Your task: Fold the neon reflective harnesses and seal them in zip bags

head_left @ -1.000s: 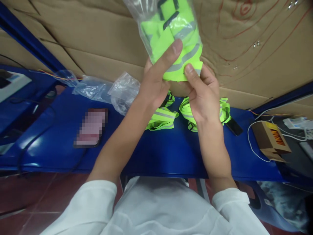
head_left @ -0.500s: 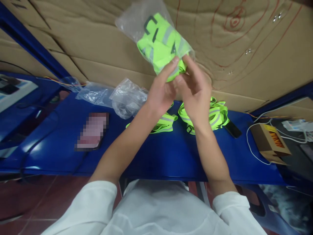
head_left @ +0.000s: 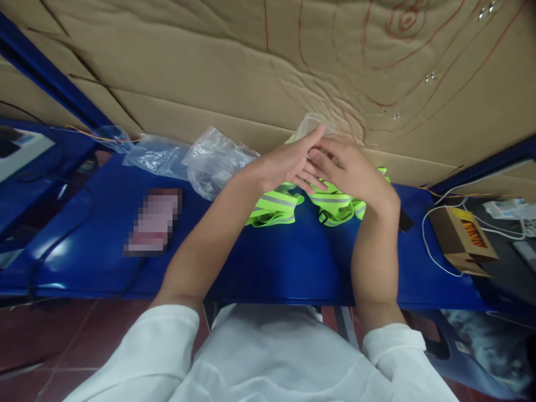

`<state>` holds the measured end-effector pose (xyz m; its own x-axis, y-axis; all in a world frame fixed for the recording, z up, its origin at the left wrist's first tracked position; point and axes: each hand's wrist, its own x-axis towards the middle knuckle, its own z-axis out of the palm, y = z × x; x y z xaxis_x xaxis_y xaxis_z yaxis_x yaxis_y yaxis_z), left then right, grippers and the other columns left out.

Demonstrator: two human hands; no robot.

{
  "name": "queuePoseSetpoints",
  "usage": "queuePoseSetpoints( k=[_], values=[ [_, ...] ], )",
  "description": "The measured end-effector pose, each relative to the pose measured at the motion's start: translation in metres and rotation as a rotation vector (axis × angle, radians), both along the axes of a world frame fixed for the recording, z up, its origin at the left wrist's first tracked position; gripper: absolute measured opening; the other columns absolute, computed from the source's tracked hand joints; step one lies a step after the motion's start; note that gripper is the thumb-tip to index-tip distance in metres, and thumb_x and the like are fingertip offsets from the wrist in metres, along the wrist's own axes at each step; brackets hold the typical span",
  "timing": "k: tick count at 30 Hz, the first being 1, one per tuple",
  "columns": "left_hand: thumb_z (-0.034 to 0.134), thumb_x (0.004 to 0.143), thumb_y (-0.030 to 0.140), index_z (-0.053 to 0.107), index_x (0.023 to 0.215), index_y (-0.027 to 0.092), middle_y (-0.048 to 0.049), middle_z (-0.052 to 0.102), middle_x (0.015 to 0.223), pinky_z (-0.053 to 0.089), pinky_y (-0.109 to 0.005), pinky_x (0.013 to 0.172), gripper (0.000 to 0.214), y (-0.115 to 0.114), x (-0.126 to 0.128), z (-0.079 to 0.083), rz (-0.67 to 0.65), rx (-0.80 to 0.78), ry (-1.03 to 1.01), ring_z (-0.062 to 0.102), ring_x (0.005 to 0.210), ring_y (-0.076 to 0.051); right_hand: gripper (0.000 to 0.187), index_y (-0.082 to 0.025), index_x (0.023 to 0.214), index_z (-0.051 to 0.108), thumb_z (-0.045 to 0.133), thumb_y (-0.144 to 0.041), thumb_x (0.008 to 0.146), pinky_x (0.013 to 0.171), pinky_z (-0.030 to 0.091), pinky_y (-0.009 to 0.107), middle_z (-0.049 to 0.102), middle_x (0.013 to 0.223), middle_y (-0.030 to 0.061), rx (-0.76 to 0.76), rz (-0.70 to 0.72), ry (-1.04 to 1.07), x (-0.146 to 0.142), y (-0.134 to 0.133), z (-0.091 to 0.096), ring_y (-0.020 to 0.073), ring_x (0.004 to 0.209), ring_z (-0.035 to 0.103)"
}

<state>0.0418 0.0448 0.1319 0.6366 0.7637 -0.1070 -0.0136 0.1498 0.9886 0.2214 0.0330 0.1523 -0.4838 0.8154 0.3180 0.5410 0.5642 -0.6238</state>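
My left hand point(head_left: 288, 164) is open, its fingers stretched out above the table. My right hand point(head_left: 349, 164) is close beside it, thumb and forefinger apart, overlapping the left fingertips; its other fingers are partly hidden. Behind both hands a clear plastic bag point(head_left: 312, 121) shows with some neon yellow-green in it; most of it is hidden. Below the hands lie two bundles of neon yellow-green reflective straps with grey stripes, a left bundle point(head_left: 276, 209) and a right bundle point(head_left: 337, 207) with a black buckle.
Crumpled clear plastic bags point(head_left: 213, 162) lie at the back left of the blue table point(head_left: 268, 268). A phone point(head_left: 154, 220) lies at left, a dark flat object point(head_left: 405, 221) at right. Further right stand an open cardboard box point(head_left: 460, 237) and a white cable point(head_left: 427, 245). A cardboard wall point(head_left: 188, 72) rises behind.
The bagged strap bundle has come down from in front of the cardboard wall to behind my hands. Both hands have lowered, and the left fingers have opened out.
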Motion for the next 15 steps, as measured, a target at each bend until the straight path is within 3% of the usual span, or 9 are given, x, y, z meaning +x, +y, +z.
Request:
queuePoseSetpoints(
  k=[3, 4, 5, 7, 9, 11, 13, 15],
  values=[
    [0.023, 0.086, 0.098, 0.080, 0.094, 0.020, -0.0141, 0.082, 0.094, 0.058, -0.040, 0.073, 0.097, -0.009, -0.022, 0.017, -0.066, 0.076, 0.193, 0.079, 0.087, -0.032, 0.034, -0.030, 0.107, 0.078, 0.065, -0.059, 0.097, 0.080, 0.051, 0.038, 0.076, 0.099, 0.0032, 0.029, 0.067, -0.086, 0.015, -0.008, 0.011, 0.0226, 0.085, 0.064],
    [0.021, 0.086, 0.098, 0.081, 0.088, 0.018, -0.0155, 0.081, 0.090, 0.056, -0.039, 0.068, 0.099, -0.013, -0.030, 0.024, -0.035, 0.108, 0.212, 0.077, 0.080, -0.031, 0.033, -0.029, 0.101, 0.079, 0.067, -0.059, 0.096, 0.074, 0.050, 0.038, 0.076, 0.092, 0.0029, 0.023, 0.055, -0.090, 0.018, -0.010, 0.014, 0.0222, 0.079, 0.063],
    [0.023, 0.088, 0.096, 0.081, 0.086, 0.017, -0.0163, 0.080, 0.087, 0.053, -0.039, 0.064, 0.098, -0.018, -0.038, 0.031, 0.006, 0.152, 0.208, 0.076, 0.076, -0.030, 0.032, -0.029, 0.094, 0.078, 0.068, -0.059, 0.095, 0.070, 0.049, 0.038, 0.074, 0.085, 0.0027, 0.019, 0.030, -0.080, 0.019, -0.012, 0.016, 0.0221, 0.075, 0.062],
    [0.046, 0.096, 0.082, 0.080, 0.083, 0.019, -0.0122, 0.079, 0.087, 0.050, -0.034, 0.063, 0.072, -0.026, -0.052, 0.043, 0.198, 0.377, 0.089, 0.074, 0.078, -0.025, 0.030, -0.029, 0.086, 0.078, 0.070, -0.056, 0.094, 0.068, 0.048, 0.039, 0.073, 0.078, 0.0029, 0.033, -0.042, -0.038, 0.020, -0.015, 0.019, 0.0220, 0.071, 0.061],
    [0.078, 0.090, 0.059, 0.080, 0.105, 0.028, -0.0045, 0.078, 0.114, 0.053, -0.030, 0.083, 0.035, -0.032, -0.060, 0.047, 0.313, 0.604, -0.021, 0.070, 0.109, -0.024, 0.025, -0.029, 0.085, 0.078, 0.074, -0.053, 0.090, 0.068, 0.050, 0.040, 0.074, 0.079, 0.0032, 0.054, -0.083, 0.002, 0.017, -0.018, 0.021, 0.0214, 0.070, 0.061],
    [0.092, 0.081, 0.042, 0.070, 0.133, 0.038, 0.0033, 0.067, 0.142, 0.048, -0.029, 0.106, 0.057, -0.034, -0.061, 0.045, 0.301, 0.692, 0.005, 0.057, 0.136, -0.026, 0.023, -0.028, 0.084, 0.078, 0.078, -0.051, 0.088, 0.067, 0.050, 0.039, 0.072, 0.075, 0.0027, 0.048, -0.091, 0.004, 0.015, -0.022, 0.023, 0.0201, 0.068, 0.060],
    [0.090, 0.082, 0.039, 0.066, 0.142, 0.036, 0.0014, 0.066, 0.144, 0.043, -0.034, 0.115, 0.064, -0.033, -0.057, 0.039, 0.201, 0.632, 0.128, 0.056, 0.137, -0.028, 0.024, -0.027, 0.084, 0.079, 0.078, -0.050, 0.089, 0.065, 0.048, 0.038, 0.069, 0.068, 0.0014, 0.044, -0.096, 0.015, 0.013, -0.029, 0.026, 0.0189, 0.064, 0.058],
    [0.082, 0.089, 0.037, 0.072, 0.134, 0.026, -0.0035, 0.075, 0.125, 0.043, -0.039, 0.115, 0.047, -0.029, -0.052, 0.032, 0.113, 0.513, 0.190, 0.063, 0.123, -0.028, 0.022, -0.027, 0.085, 0.079, 0.080, -0.049, 0.089, 0.064, 0.046, 0.037, 0.067, 0.066, 0.0006, 0.040, -0.097, 0.020, 0.012, -0.037, 0.030, 0.0182, 0.062, 0.057]
  ],
)
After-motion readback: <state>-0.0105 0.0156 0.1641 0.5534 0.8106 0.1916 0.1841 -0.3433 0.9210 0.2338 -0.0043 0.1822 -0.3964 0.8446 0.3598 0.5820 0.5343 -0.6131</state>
